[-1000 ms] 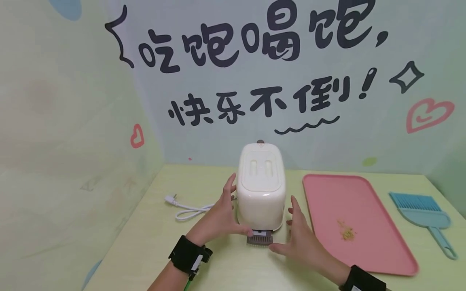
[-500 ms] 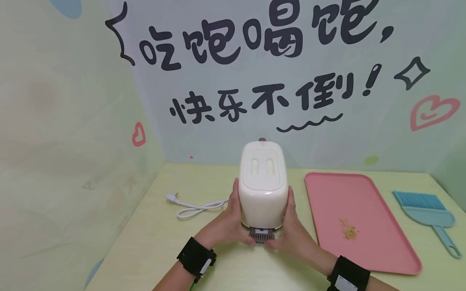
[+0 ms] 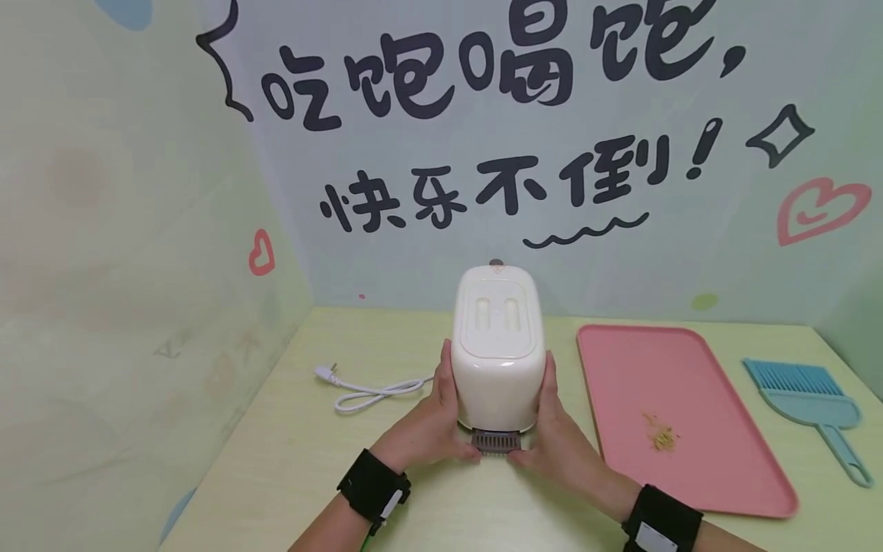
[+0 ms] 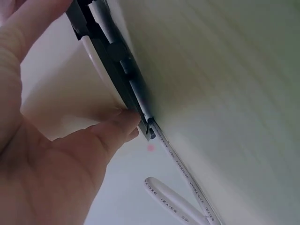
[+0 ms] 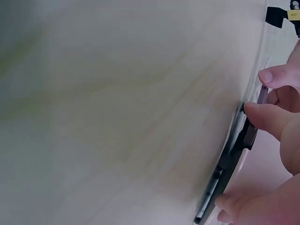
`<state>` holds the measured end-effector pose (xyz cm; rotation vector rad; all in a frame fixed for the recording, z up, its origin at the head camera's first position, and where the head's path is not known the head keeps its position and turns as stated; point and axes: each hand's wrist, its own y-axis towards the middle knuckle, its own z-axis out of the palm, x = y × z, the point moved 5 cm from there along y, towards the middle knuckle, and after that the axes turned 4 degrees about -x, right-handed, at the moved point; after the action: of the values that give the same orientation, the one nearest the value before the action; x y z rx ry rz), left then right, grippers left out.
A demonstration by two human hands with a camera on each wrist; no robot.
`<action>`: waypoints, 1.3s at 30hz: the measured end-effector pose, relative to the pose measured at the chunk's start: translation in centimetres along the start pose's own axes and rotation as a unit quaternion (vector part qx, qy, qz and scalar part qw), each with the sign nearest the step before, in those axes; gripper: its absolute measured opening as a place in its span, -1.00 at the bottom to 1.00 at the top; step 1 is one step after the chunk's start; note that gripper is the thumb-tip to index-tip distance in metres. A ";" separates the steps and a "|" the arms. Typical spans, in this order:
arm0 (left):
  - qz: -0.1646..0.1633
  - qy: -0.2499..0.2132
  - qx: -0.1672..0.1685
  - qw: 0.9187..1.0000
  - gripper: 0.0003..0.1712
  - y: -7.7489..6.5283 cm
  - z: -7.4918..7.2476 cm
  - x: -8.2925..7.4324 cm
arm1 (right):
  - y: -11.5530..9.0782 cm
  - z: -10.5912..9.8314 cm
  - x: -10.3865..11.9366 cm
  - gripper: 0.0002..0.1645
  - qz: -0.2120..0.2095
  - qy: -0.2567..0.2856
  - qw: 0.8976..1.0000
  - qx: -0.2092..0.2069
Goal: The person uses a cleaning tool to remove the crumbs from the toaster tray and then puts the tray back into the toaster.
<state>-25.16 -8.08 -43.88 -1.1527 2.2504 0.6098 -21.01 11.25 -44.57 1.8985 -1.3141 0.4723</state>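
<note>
A cream-white toaster [image 3: 498,391] with a lidded top stands end-on in the middle of the table. My left hand [image 3: 426,425] holds its left side and my right hand [image 3: 564,441] its right side. Between my thumb tips, a dark grey ribbed part [image 3: 497,442] juts from the toaster's near end. In the left wrist view, the fingers lie along the dark base [image 4: 115,65], low over the tabletop. The right wrist view has both thumbs at the ribbed part [image 5: 262,95], with more fingers at the base [image 5: 227,161]. The toaster's far end is hidden.
At the left lies a white power cord [image 3: 375,393] with its plug. A pink tray [image 3: 662,368] with a small heap of crumbs [image 3: 662,438] is on the right. Beyond it rests a blue brush [image 3: 803,395]. A printed wall [image 3: 386,280] stands behind the table.
Both hands have come inward from beside the toaster and now hold its sides, thumbs at the ribbed part. Over the last half second, the pale strip above its ribs has gone from sight.
</note>
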 end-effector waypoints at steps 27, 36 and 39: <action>0.022 0.011 -0.038 0.999 0.99 0.2 -0.3 -0.1 | 0.1 -0.2 -0.1 0.95 0.002 -0.043 0.999 -0.021; 0.019 0.011 -0.034 0.999 0.97 0.3 -0.1 0.1 | 0.3 0.0 0.0 0.97 -0.010 -0.080 0.996 -0.025; 0.026 0.021 -0.037 0.999 0.95 0.3 -0.2 0.0 | 0.3 0.0 0.0 0.96 -0.018 -0.091 0.995 -0.029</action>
<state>-25.45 -8.04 -43.72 -1.1559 2.3166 0.7024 -21.31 11.21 -44.43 1.9503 -1.3910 0.2450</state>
